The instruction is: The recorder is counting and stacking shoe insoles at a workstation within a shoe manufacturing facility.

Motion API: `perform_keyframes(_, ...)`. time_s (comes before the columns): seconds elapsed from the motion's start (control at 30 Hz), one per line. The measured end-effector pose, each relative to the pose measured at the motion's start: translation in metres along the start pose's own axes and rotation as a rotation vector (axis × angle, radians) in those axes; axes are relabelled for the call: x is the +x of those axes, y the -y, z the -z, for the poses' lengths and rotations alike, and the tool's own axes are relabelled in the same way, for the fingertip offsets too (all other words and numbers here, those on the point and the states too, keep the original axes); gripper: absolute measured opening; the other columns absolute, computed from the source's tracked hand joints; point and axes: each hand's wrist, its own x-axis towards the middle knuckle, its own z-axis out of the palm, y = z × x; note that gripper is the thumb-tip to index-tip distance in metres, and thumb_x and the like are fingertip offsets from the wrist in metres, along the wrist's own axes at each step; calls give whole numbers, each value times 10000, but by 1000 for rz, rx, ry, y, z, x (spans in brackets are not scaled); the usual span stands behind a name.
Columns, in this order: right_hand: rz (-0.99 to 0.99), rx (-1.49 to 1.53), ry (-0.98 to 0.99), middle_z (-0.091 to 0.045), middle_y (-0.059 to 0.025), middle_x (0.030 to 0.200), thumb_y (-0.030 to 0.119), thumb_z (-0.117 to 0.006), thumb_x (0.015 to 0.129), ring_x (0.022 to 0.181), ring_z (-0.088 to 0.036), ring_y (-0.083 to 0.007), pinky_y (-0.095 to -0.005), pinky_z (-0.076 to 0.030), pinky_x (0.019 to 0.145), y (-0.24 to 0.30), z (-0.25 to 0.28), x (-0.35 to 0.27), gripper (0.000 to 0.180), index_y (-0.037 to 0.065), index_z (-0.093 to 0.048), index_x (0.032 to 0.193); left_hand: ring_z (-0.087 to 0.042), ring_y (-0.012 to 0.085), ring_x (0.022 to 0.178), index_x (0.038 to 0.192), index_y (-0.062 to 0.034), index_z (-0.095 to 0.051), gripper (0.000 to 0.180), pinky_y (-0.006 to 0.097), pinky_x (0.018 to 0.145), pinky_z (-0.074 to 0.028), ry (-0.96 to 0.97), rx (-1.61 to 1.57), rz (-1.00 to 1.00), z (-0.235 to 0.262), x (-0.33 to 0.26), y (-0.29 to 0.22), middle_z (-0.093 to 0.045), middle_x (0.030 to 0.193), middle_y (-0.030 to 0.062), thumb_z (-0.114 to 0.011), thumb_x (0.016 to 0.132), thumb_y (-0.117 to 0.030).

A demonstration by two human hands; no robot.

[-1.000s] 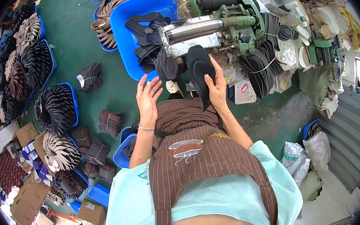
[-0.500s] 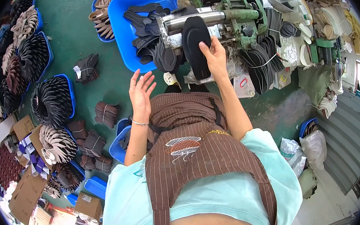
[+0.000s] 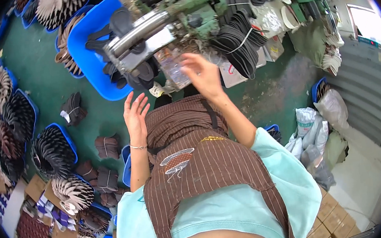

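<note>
My left hand point(image 3: 136, 117) is raised at the left of the apron with its fingers spread and nothing in it. My right hand point(image 3: 205, 77) hovers in front of the machine, its fingers loosely bent and apart, with no insole in it. The green machine point(image 3: 196, 15) has a shiny metal roller point(image 3: 138, 33) at its left end. A black insole point(image 3: 121, 21) shows just beyond that roller, over the tub; its lower part is partly hidden by the roller. The blue tub point(image 3: 83, 41) at the machine's left holds several dark insoles point(image 3: 142, 74).
Right of the machine lie tied bundles of black insoles point(image 3: 237, 45). Blue bins of insoles point(image 3: 52, 148) and tied bundles point(image 3: 106, 147) stand on the green floor at the left. Plastic sacks point(image 3: 307, 121) sit at the right by a grey corrugated shutter point(image 3: 358, 80).
The black insole has left my right hand. That hand is now empty, lower and farther left. My left hand stays open. The whole view has turned and shifted.
</note>
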Motion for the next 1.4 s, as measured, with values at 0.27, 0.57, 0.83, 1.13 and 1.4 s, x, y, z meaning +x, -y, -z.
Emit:
perform_keyframes(0.27, 26, -994, -77, -383, -214, 1311, 451, -802, 540, 1266, -323, -378, -528, -187, 1069, -158, 164, 53, 1101, -30, -253, 1364, -546, 221, 1077, 1331, -55, -382, 556, 341, 897, -433, 381, 417, 213, -110, 21, 60, -565, 1188, 143, -615, 851, -212)
perform_keyframes(0.57, 40, -786, 189, -549, -177, 1100, 428, -785, 549, 1067, -494, -323, -490, -229, 1046, -188, 203, 105, 765, -3, -506, 1116, -410, 268, 1221, 1406, 3, -145, 1084, 367, 985, -360, 373, 610, 178, -276, 99, 208, -340, 1378, 195, -788, 649, -431)
perform_keyframes(0.83, -37, -307, 95, -635, -128, 895, 263, -815, 571, 817, -616, -233, -314, -472, 756, -203, 264, 122, 607, 0, -533, 1039, -464, 252, 1143, 1296, 11, -293, 888, 330, 971, -357, 240, 332, -111, -344, 104, 224, -459, 1244, 154, -808, 613, -226)
perform_keyframes(1.13, 421, 381, -656, -582, -117, 977, 38, -754, 725, 851, -556, -143, -252, -447, 768, -112, 346, 221, 466, -35, -438, 1060, -508, 311, 1116, 1304, 17, -326, 809, 366, 958, -384, 28, 539, -230, -334, 122, 239, -500, 1212, 227, -721, 634, -206)
perform_keyframes(1.4, 15, 421, -224, -600, -124, 1012, 27, -722, 744, 920, -587, -156, -263, -494, 815, -52, 319, 141, 515, -53, -419, 1153, -116, 376, 1369, 1401, 81, -103, 710, 401, 1110, -109, 20, 765, -842, -382, 4, 109, -117, 1461, 272, -495, 820, -32)
